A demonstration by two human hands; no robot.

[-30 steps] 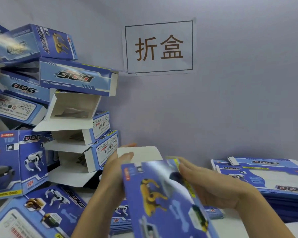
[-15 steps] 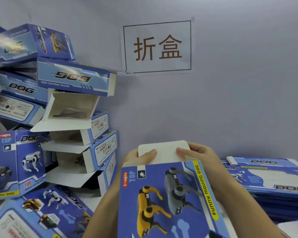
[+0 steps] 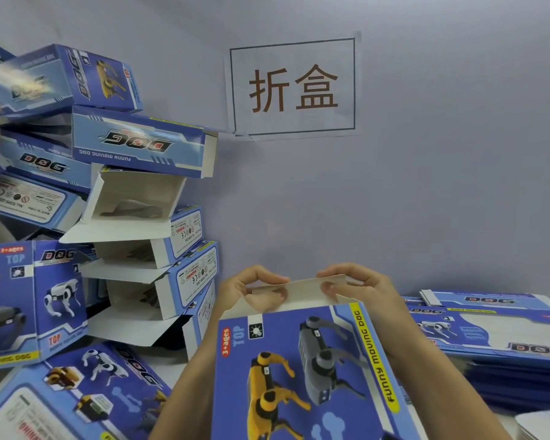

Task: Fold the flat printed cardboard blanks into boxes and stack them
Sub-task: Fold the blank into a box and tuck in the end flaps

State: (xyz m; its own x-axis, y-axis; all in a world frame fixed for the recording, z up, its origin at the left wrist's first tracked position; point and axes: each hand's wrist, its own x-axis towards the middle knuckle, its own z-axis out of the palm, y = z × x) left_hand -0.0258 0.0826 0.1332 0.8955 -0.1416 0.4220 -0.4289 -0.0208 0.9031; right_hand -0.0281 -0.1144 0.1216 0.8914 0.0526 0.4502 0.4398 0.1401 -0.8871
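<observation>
Blue printed box (image 3: 302, 373) held up at centre bottom, front face toward the camera, showing a yellow robot dog and a grey one, "3+ages", "TOP" and "FUNNY MOVING DOG" down a yellow strip. White end flap (image 3: 299, 289) at its upper edge bent over, away from the camera. Left hand (image 3: 251, 290) pinching the flap's left end, thumb on the near side, fingers curled over the top edge: grip closed on the flap. Right hand (image 3: 356, 287) pinching the right end the same way, fingers arched over the edge, grip closed on the flap too. Both forearms running up from the bottom of the view, behind and beside the box.

To the left, a leaning pile of folded boxes (image 3: 146, 144) against the wall, several with open ends and white flaps hanging out, some lying upside down. At bottom left, more printed boxes lying flat (image 3: 77, 392) on the table. To the right, a low stack of flat blanks (image 3: 496, 331) on the table, well apart from the hands. On the grey wall (image 3: 442, 185) above, a white paper sign (image 3: 292, 87) with two brown characters inside a dark frame.
</observation>
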